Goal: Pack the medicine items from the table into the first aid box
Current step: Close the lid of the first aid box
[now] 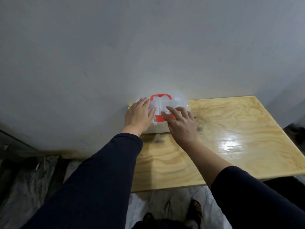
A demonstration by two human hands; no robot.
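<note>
While both hands, left (138, 114) and right (180, 123), press flat and spread on the translucent plastic first aid box (165, 109), it looks light and slippery; the red handle (160, 97) offers grip.

A: Head view status?

B: First aid box (176, 100) sits mid-frame at the far left corner of the wooden table (231, 138), against the grey wall (115, 47). Translucent lid, down. Red handle (160, 97) on top, red latch (160, 118) on the near face.

A: Hands?

B: Left hand (138, 115) flat on the lid's left side, fingers spread. Right hand (180, 123) on the lid's right side, fingertips (165, 115) touching the latch. Neither is gripping anything. Dark sleeves (99, 179) run in from the lower frame.

A: Contents?

B: Pale shapes through the lid, too blurred to identify.

A: Rest of the frame?

B: Glare patch on the tabletop at right. Sandalled feet (195, 207) bottom centre, on a pale floor.
</note>
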